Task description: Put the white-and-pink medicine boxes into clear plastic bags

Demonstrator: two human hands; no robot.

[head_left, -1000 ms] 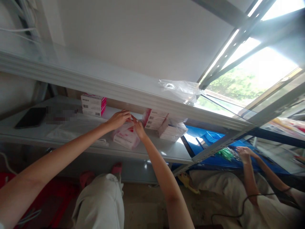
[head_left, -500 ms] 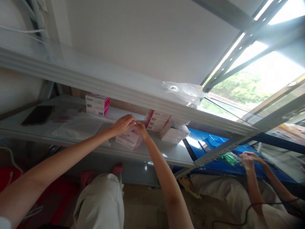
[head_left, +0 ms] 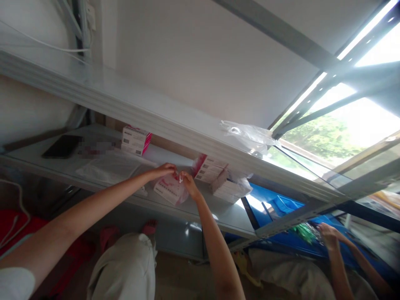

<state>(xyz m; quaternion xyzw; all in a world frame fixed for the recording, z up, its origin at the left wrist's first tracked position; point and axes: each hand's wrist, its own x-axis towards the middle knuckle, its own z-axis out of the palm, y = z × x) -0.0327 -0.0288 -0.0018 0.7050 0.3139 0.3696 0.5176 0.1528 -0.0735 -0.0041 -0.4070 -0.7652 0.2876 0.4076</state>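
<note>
On the lower shelf a clear plastic bag (head_left: pixel 181 196) surrounds a white and pink box (head_left: pixel 168 188). My left hand (head_left: pixel 166 169) pinches the gathered top of this bag from the left. My right hand (head_left: pixel 188 182) grips the same top from the right, close to the left. A twisted bit of plastic shows between the fingers. Left of the hands, flat clear bags (head_left: pixel 108 166) lie on the shelf. A white and pink box (head_left: pixel 135 141) stands behind them. To the right are another box (head_left: pixel 208 168) and a bagged stack of boxes (head_left: pixel 229 187).
A dark phone (head_left: pixel 62 146) lies at the shelf's left end. The upper shelf edge (head_left: pixel 150 121) runs above my hands, with crumpled clear plastic (head_left: pixel 246 133) on it. At right, a co-worker's hands (head_left: pixel 329 233) are beside blue bins (head_left: pixel 286 206) and green items.
The view has shifted slightly, so the shelf sits a little lower and further right. My hands still hold the bag's top, now slightly further apart, with the twisted plastic showing between them.
</note>
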